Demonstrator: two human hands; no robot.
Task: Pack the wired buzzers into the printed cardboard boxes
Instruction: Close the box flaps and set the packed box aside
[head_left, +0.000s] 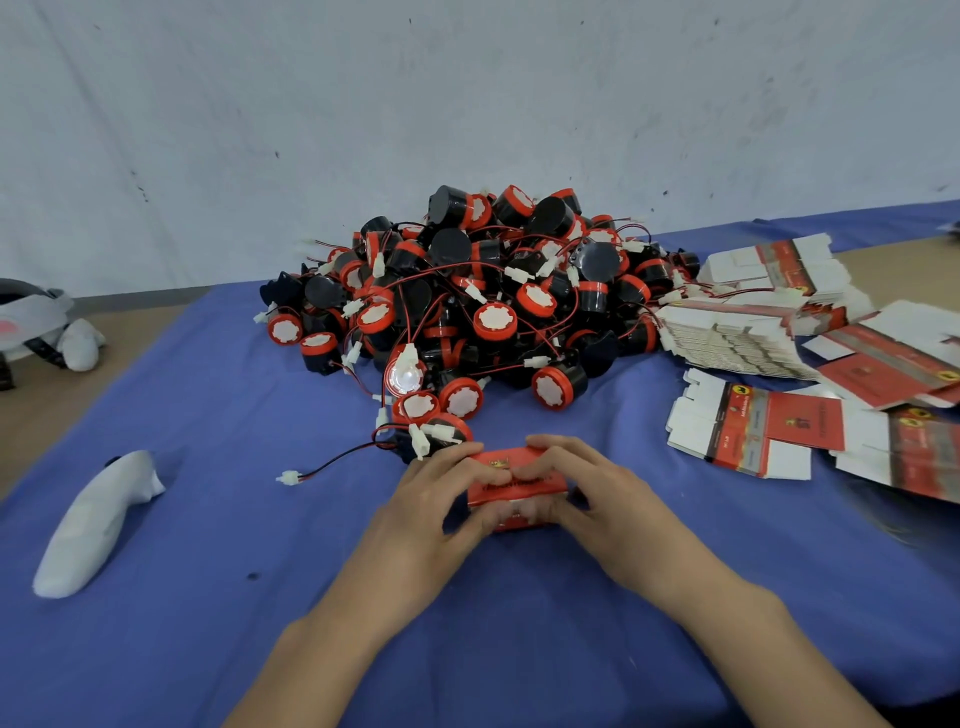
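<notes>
Left hand (431, 501) and right hand (592, 493) both clamp the red box (511, 480), where a hard squeeze could buckle its cardboard or spring a flap.

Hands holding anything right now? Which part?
Both hands grip one red box: left hand at its left end, right hand at its right end.

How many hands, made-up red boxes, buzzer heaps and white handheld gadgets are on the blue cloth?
Hands: 2, left hand and right hand, both holding the box
Made-up red box: 1
Buzzer heap: 1, buzzers too many to count
White handheld gadget: 1
Total: 5
</notes>
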